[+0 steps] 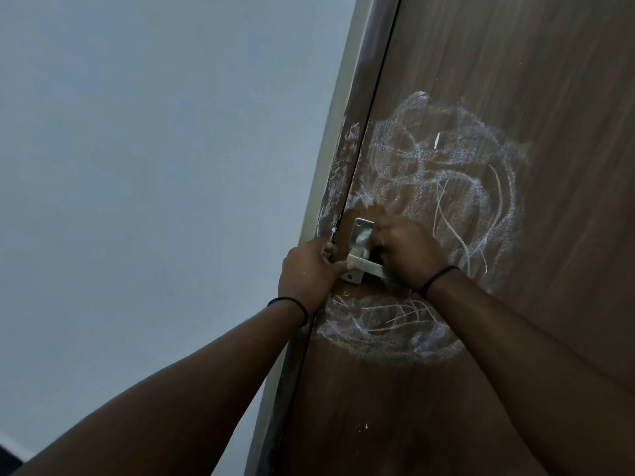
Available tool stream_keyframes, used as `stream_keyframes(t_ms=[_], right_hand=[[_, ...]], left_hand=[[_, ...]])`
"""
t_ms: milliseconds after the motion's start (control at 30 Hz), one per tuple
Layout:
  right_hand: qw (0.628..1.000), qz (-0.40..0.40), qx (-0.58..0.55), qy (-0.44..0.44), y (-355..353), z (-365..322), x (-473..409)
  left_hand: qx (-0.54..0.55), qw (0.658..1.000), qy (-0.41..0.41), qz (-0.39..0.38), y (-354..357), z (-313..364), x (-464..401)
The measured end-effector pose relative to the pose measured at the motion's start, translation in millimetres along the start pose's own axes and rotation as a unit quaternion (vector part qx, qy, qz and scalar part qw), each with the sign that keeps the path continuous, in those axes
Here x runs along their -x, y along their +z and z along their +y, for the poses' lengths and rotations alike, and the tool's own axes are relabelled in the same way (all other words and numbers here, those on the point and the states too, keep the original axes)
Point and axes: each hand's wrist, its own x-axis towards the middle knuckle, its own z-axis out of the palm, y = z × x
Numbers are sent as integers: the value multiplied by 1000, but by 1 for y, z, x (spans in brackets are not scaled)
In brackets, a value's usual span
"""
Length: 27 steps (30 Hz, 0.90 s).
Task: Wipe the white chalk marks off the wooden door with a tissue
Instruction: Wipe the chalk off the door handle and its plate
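The brown wooden door (515, 80) fills the right half of the view. White chalk marks (446, 159) swirl above its metal handle plate (360, 231), and a second smeared patch of chalk (388, 328) lies below it. My left hand (309, 269) rests at the door's edge, thumb against the silver lever handle (364, 264). My right hand (405, 252) is curled over the plate and lever, pinching a small whitish tissue (363, 239) against the metal. Most of the tissue is hidden under the fingers.
A pale wall (154, 166) takes up the left half. The door frame (347, 132) runs diagonally between wall and door, with chalk smears (338, 180) on it beside the gap.
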Motion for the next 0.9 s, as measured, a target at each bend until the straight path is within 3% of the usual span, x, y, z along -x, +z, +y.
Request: stream_keyframes(t_ms=[100,200,267,400,533,667,800,900], right_hand=[[998,-50,-4,24,-2,1,-3],[993,55,-74,73,-9,1,-12],[993,82,-60,55,-10,-6,-14],[997,-63,34,-9,0,-16,-13],[1000,-11,26,-5,-6,-18,-26],[976,-152,143,-64,-5,-43,-37],[981,-101,159,-51,-8,-32,-46],[962,-152,200,-108,-9,-40,-46]], left_hand=[[-1,1000,-3,10,1,-1,2],[-3,1000,-11,12,1,1,2],[-4,1000,-18,12,1,2,2],[-10,999,-29,9,0,1,1],[-10,999,-40,3,2,1,4],[18,997,-69,12,5,-2,9],[30,997,-72,11,6,-2,10],[28,998,-57,1,8,-1,9]])
